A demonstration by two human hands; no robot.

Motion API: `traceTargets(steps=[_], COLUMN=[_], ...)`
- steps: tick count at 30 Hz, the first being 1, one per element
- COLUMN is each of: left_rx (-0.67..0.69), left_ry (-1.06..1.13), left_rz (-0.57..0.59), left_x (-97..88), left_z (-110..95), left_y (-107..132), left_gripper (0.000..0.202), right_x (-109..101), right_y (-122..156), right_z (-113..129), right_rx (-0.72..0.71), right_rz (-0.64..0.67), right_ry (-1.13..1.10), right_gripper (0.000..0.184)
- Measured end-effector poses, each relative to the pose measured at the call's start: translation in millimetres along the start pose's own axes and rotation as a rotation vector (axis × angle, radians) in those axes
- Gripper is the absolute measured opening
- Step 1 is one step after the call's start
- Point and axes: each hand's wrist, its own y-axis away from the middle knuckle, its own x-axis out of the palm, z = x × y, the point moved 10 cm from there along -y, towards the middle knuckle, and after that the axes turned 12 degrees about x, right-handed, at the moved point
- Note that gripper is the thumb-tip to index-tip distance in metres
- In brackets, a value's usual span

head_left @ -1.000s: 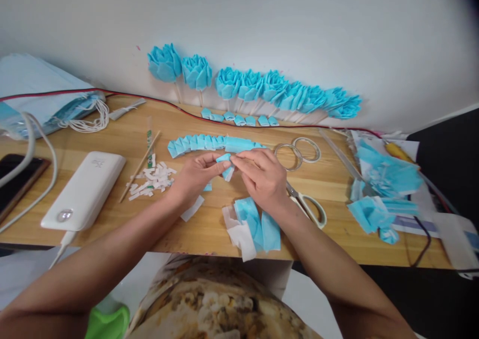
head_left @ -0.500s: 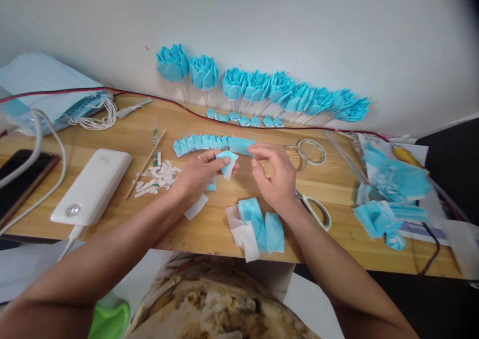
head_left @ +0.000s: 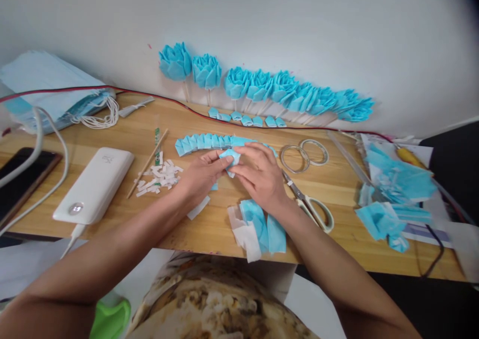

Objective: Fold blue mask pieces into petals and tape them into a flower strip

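Fabric piece (head_left: pixel 229 156), maybe folded, between left hand (head_left: pixel 200 177) and right hand (head_left: pixel 262 180)

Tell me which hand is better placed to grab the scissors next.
Probably right: the scissors lie just beside the right hand, whereas the left hand, sharing the folded blue piece, sits farther away across it.

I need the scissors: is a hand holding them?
No, the scissors lie on the table beside the right hand, which pinches a blue piece with the left hand.
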Motion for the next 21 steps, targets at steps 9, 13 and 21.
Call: traceTargets(steps=[9, 13, 21], left_rx=[0.008, 0.009, 0.005], left_ry=[-0.039, -0.081, -0.046], left_rz=[0.003, 0.017, 0.037], left_x=[0.1, 0.0, 0.9], left_z=[1, 0, 2], left_y=[1, 3, 2], left_gripper=[0.018, 0.018, 0.017], right_x=[-5, -6, -2], right_y=[-1, -1, -1], right_z=[-15, -21, -34], right_rx=[0.196, 0.282, 0.397], right_rz=[-0.038, -0.054, -0.042], right_ry=[-0.213, -0.262, -0.395], right_gripper=[0.008, 0.005, 0.007])
